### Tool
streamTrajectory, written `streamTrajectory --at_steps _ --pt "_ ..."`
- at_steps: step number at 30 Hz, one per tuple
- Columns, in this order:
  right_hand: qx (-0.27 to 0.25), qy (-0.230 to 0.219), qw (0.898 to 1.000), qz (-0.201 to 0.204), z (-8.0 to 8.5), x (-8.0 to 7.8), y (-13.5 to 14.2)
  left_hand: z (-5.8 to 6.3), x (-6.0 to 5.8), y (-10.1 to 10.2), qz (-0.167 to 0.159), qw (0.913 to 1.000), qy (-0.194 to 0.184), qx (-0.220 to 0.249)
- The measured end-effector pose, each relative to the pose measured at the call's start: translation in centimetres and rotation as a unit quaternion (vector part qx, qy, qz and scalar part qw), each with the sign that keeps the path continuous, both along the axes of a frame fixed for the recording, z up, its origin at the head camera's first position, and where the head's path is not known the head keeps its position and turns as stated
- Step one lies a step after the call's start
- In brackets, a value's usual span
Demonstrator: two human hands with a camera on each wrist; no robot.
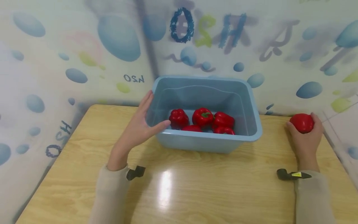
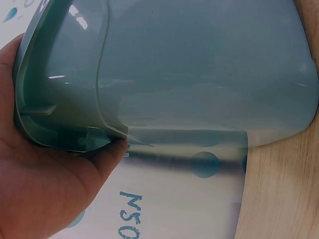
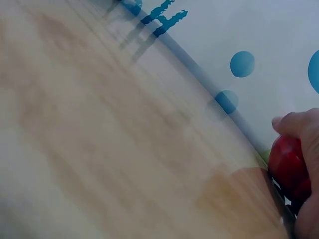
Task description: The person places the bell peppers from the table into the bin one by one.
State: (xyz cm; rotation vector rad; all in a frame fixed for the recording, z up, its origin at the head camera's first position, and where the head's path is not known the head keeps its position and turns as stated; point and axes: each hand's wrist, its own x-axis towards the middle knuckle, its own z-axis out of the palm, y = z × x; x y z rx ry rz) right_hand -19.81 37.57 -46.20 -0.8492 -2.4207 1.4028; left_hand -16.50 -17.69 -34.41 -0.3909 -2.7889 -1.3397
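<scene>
A light blue plastic bin (image 1: pixel 193 142) stands on the table, with several red bell peppers (image 1: pixel 202 117) lying inside. My left hand (image 1: pixel 138 127) grips the bin's near left corner, its thumb on the front rim and its fingers along the left side. In the left wrist view that hand (image 2: pixel 55 174) holds the rim, and the bin's outer wall (image 2: pixel 199 74) fills much of the picture. Far to the right, my right hand (image 1: pixel 307 143) holds another red bell pepper (image 1: pixel 302 123) between thumb and fingers at the table's back right corner. The right wrist view shows this pepper (image 3: pixel 289 164) partly covered by the hand.
The light wooden table (image 1: pixel 212 186) ends at a pale wall (image 1: pixel 84 46) printed with blue and green drops and letters. The wall also runs along the left and right sides. A bright light reflection lies on the tabletop in front of the bin.
</scene>
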Motion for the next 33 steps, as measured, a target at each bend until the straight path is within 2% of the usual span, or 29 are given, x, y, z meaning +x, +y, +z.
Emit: streamTrajectory --at_steps 10,15,22,27,33 --pt "0.023 0.041 0.999 -0.011 -0.5 0.1 -0.4 0.2 0.1 0.0 -0.002 1.0 0.0 0.008" --pt "-0.001 0.071 0.997 -0.037 -0.5 0.5 -0.7 0.2 0.1 0.0 -0.003 1.0 0.0 0.005" --pt "-0.036 0.077 0.995 -0.044 0.6 1.5 -1.4 0.3 0.0 0.2 -0.006 0.9999 0.001 0.01" --pt "-0.017 0.068 0.997 -0.009 1.4 2.3 -2.4 0.4 -0.1 0.3 -0.012 0.9998 0.004 0.013" --pt "0.038 0.033 0.996 0.077 2.4 3.2 -3.5 0.3 0.1 0.2 -0.009 0.9999 0.0 0.01"
